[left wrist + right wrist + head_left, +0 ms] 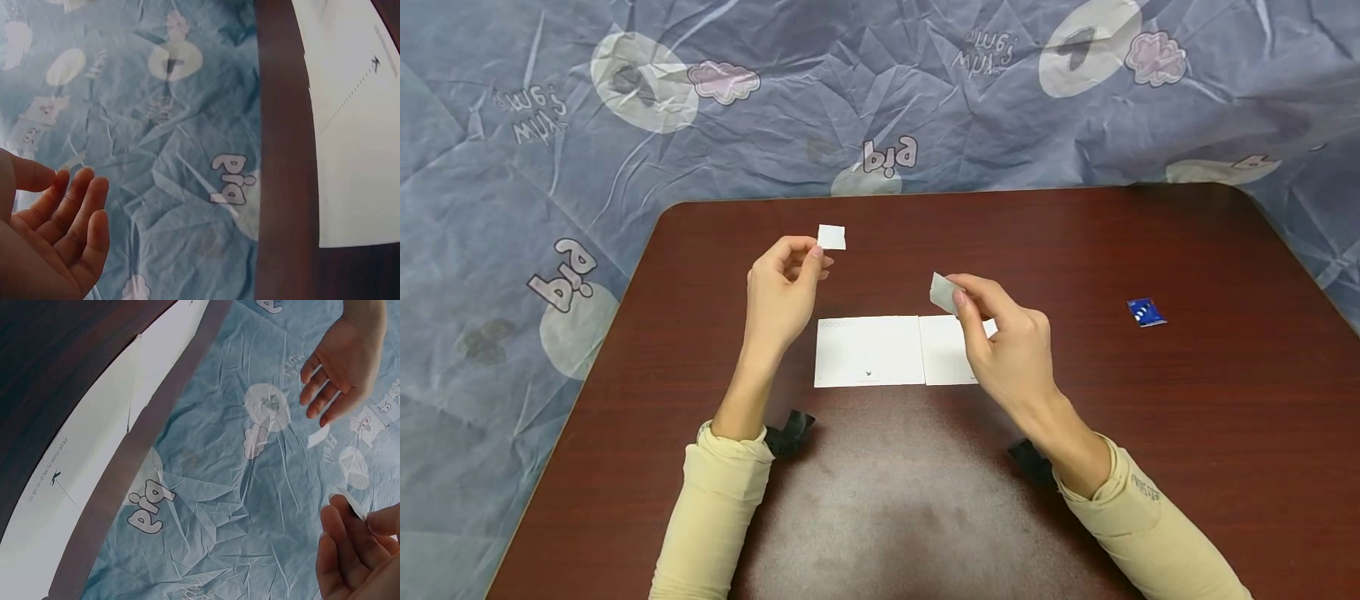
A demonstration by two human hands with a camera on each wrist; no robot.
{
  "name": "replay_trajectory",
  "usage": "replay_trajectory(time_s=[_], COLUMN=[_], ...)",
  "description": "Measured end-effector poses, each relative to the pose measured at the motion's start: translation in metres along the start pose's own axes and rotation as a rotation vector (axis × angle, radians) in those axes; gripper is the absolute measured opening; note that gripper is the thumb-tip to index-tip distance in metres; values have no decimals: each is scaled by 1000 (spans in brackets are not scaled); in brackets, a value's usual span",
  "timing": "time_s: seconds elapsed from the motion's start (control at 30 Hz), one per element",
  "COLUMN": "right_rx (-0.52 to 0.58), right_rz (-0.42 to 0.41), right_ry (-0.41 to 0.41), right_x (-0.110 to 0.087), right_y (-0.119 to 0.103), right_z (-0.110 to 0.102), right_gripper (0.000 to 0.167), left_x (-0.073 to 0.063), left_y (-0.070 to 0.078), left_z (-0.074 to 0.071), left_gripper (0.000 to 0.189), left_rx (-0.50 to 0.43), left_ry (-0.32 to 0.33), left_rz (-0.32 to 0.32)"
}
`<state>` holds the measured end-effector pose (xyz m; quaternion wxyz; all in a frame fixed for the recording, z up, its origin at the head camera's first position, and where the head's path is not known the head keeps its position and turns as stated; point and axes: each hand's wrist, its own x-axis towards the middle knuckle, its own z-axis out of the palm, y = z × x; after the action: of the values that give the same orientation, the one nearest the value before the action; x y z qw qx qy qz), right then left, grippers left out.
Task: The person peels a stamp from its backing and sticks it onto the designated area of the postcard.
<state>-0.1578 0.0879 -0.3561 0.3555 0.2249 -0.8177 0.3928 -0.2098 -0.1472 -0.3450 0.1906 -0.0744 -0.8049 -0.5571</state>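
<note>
Between thumb and fingertips, my left hand [781, 287] pinches a small white square piece [831, 237] by its corner, above the far side of the table. My right hand [1018, 346] pinches a small pale greyish square piece [943, 293], held up and tilted. The two pieces are apart. Below the hands lie two white paper sheets side by side, a left one [868, 354] with a small dark mark and a right one [946, 358] partly hidden by my right hand. In the left wrist view the held piece [76, 160] appears nearly edge-on.
A small blue packet [1146, 312] lies on the right of the dark reddish-brown table [1210, 433]. A blue printed cloth [820, 75] hangs beyond the table's far edge. Black straps [790, 433] are at both wrists, by the cream sleeves.
</note>
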Motion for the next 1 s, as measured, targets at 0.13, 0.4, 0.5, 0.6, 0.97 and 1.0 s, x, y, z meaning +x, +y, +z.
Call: replay_trajectory(time_s=[0.13, 0.4, 0.5, 0.6, 0.97, 1.0], right_rx=[-1, 1, -1, 2, 7, 10], right_rz=[-1, 2, 3, 8, 14, 15], right_ry=[-3, -3, -5, -5, 0, 4], right_x=[0, 1, 1, 0, 0, -1], right_y=[0, -1, -1, -1, 0, 0], right_z=[0, 0, 0, 0, 0, 1], right_gripper=[15, 15, 15, 16, 15, 16], left_x=[6, 13, 15, 17, 22, 22], left_y=[-9, -23, -28, -34, -55, -58], left_z=[-5, -16, -20, -23, -36, -38], left_gripper=[14, 15, 17, 18, 23, 23], left_rx=[-5, 0, -4, 10, 51, 47], left_ry=[25, 60, 76, 88, 96, 99], left_rz=[-50, -140, -167, -197, -315, -324])
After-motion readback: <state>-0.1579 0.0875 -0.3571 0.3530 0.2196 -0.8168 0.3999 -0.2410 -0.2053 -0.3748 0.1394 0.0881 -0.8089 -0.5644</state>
